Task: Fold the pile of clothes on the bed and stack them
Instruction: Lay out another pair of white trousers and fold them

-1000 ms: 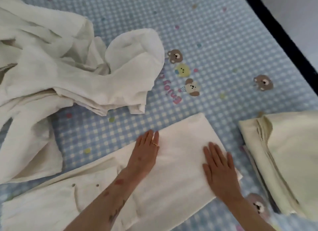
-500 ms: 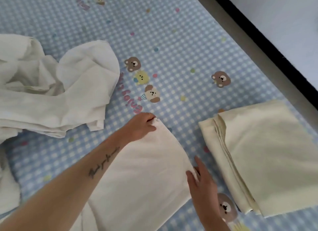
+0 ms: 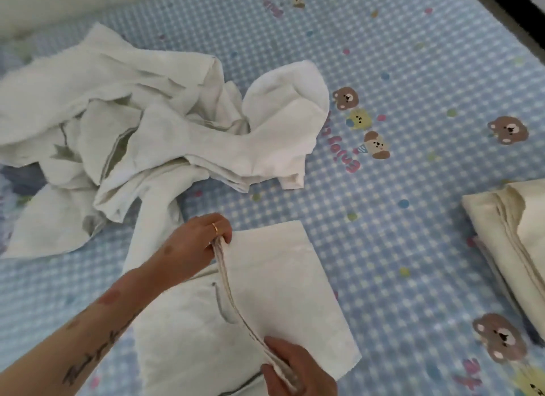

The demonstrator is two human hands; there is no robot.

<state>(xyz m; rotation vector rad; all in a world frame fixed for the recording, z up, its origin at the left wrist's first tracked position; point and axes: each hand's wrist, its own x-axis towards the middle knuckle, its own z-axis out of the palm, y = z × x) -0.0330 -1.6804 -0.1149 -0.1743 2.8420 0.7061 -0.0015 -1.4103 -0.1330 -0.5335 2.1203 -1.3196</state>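
- Cream garment (image 3: pixel 280 292), half folded, flat on the bed sheet (image 3: pixel 413 71) in the near centre.
- Folded edge pinched at its far end by left hand (image 3: pixel 197 242), ringed fingers curled round it.
- Near end gripped by right hand (image 3: pixel 298 369).
- Unfolded white pile (image 3: pixel 132 124) far left; folded cream stack (image 3: pixel 513 236) at the right edge.

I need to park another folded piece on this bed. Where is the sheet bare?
Bare checked sheet lies between the garment being folded and the folded stack, and beyond them toward the far edge. The far-left side is crowded with the unfolded pile, which reaches close to the left hand.
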